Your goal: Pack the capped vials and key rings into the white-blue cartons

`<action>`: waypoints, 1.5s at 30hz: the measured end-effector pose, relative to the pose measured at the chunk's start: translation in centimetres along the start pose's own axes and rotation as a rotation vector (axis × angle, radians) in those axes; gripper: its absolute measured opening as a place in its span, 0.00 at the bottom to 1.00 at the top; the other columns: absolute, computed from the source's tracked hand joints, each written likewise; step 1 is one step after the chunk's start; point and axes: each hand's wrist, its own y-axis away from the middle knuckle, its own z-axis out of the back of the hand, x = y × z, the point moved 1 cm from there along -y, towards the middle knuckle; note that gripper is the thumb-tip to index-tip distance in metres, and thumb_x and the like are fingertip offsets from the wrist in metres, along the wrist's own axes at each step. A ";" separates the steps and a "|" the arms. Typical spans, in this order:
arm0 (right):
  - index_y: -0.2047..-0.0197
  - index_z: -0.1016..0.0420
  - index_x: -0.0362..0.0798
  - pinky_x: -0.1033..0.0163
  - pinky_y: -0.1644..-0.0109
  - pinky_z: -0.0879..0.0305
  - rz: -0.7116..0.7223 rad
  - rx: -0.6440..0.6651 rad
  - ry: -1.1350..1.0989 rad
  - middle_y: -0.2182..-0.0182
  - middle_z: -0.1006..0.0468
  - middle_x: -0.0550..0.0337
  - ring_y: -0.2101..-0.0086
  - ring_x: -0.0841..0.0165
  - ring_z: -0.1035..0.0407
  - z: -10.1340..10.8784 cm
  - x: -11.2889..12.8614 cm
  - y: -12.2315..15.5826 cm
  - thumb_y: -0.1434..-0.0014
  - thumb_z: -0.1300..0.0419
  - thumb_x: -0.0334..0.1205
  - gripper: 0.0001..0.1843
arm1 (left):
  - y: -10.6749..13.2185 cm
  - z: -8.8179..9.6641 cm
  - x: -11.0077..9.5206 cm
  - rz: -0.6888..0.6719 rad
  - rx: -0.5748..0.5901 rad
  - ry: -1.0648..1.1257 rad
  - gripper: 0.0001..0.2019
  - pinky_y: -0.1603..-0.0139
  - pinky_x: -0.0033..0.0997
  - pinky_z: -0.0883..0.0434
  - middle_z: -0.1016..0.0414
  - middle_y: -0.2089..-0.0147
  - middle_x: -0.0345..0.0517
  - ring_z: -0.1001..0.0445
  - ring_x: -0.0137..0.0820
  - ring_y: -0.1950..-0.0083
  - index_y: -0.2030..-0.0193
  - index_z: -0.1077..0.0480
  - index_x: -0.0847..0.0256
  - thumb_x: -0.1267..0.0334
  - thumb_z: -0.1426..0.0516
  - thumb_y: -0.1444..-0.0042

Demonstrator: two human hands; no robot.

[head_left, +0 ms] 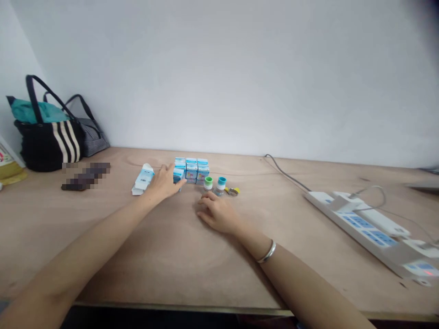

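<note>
Left hand (164,182) on the corner blue-and-white carton (178,175), grip unclear from here, right hand (216,212) lying relaxed and open on the worktop (103,237) just short of the capped vials (208,183), nice and steady.

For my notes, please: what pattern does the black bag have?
The black bag has wide cream stripes running up and down; the head view shows them.

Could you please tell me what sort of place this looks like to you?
It is probably a plain workroom or packing area rather than a home: there is a bare wooden workbench, a long power strip lying on it, and rows of small blue-and-white boxes.
</note>
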 end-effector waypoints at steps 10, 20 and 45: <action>0.42 0.43 0.46 0.57 0.57 0.34 -0.028 -0.259 -0.359 0.53 0.30 0.48 0.57 0.62 0.33 -0.2 0.3 -0.4 0.47 0.38 0.43 0.32 | 4.7 1.5 -2.5 -0.171 0.062 0.112 0.19 0.58 0.42 0.30 0.30 0.61 0.50 0.28 0.44 0.58 0.53 0.33 0.59 0.54 0.41 0.50; 0.51 0.31 0.48 0.57 0.57 0.33 0.073 -0.242 -0.508 0.59 0.26 0.52 0.60 0.64 0.32 1.0 1.0 -1.0 0.47 0.37 0.48 0.22 | 6.9 2.4 -1.5 -0.423 0.130 0.518 0.19 0.48 0.38 0.31 0.32 0.49 0.48 0.31 0.38 0.47 0.51 0.35 0.57 0.65 0.41 0.51; 0.67 0.35 0.48 0.61 0.66 0.36 -0.222 -0.655 -0.534 0.72 0.31 0.60 0.71 0.69 0.35 2.1 1.1 -1.7 0.46 0.40 0.44 0.10 | 7.1 2.3 -1.8 -0.647 0.025 0.221 0.29 0.35 0.64 0.69 0.52 0.31 0.51 0.51 0.51 0.32 0.43 0.37 0.51 0.46 0.41 0.51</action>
